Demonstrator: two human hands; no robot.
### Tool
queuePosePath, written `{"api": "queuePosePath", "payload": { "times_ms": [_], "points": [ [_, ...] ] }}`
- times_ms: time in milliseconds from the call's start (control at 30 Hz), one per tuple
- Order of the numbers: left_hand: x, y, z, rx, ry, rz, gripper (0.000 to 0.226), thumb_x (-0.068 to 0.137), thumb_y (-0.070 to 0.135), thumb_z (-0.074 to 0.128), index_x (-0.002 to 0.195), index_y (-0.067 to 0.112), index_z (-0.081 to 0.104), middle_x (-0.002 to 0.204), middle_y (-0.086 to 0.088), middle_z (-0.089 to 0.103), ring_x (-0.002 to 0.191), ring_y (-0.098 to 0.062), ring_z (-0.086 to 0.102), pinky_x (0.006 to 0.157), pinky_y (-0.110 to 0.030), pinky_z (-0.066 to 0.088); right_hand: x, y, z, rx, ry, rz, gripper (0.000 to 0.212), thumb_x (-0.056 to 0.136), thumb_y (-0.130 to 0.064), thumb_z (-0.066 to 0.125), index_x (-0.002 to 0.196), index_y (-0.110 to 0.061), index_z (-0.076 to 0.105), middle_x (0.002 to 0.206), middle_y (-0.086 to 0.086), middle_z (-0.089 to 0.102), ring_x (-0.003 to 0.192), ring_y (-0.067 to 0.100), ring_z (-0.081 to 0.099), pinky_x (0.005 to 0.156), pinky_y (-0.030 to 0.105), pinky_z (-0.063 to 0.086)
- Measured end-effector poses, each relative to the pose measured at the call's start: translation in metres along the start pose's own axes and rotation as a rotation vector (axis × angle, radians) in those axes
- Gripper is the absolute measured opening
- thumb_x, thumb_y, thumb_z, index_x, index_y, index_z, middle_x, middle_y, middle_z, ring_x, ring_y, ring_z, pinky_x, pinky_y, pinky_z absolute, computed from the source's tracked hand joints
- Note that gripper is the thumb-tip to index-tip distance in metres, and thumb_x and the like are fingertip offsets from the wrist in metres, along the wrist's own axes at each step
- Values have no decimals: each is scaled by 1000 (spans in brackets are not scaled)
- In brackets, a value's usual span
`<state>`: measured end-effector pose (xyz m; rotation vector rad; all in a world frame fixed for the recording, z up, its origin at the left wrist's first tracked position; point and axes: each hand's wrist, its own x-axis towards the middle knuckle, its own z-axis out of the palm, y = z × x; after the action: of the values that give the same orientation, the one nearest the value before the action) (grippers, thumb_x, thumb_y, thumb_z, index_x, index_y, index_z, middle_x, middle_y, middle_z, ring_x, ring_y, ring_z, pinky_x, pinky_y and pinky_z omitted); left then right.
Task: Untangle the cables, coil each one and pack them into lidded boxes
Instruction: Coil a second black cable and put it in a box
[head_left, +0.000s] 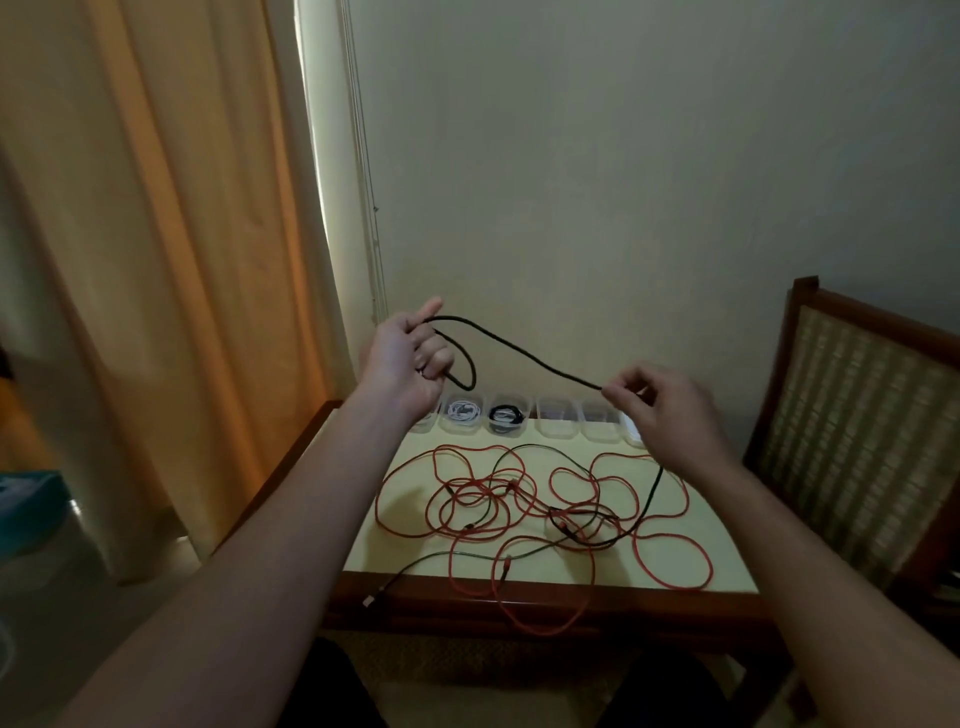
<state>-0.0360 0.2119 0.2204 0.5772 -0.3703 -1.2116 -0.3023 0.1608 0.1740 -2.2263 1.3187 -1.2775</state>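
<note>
Both my hands are raised above the table, joined by a black cable (524, 353). My left hand (410, 358) grips a small loop of it, which hangs by the fingers. My right hand (665, 410) pinches the same cable at its fingertips, and the cable runs on down behind that hand to the table. On the pale yellow tabletop (727, 530) lies a tangle of red cables (519, 499) with the black cable threaded through it. Along the table's far edge stands a row of clear boxes (558, 423): one holds a white coil (464, 410), one a black coil (506, 414).
A wooden chair with a woven back (857, 431) stands right of the table. A long orange curtain (156, 260) hangs at the left. One black cable end (371, 600) and a red loop (545, 618) hang over the near table edge.
</note>
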Motion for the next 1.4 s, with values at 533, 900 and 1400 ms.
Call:
{"api": "queuePosePath", "payload": {
  "times_ms": [533,900,1400],
  "points": [
    [-11,-64,18,1279,-308,332,35,108,20,36,136,8,55,79,-10,69,66,-23,68,71,-41,60,4,-23,25,-396,-77,-471,17,99,-25,57,86,-19,65,79,1,69,70,29,61,59,43,51],
    [-11,-58,32,545,-405,-70,32,95,43,62,75,18,56,45,8,20,34,-6,17,36,-20,11,15,-59,21,241,3,183,54,99,-63,42,104,-18,71,95,-6,72,79,3,63,62,23,44],
    [24,-73,-5,531,-281,-76,22,103,23,53,110,6,65,47,10,27,39,-3,21,37,-16,19,24,-37,65,617,-313,335,43,103,-54,46,80,-19,58,61,-7,45,45,7,28,45,24,19]
  ]
}}
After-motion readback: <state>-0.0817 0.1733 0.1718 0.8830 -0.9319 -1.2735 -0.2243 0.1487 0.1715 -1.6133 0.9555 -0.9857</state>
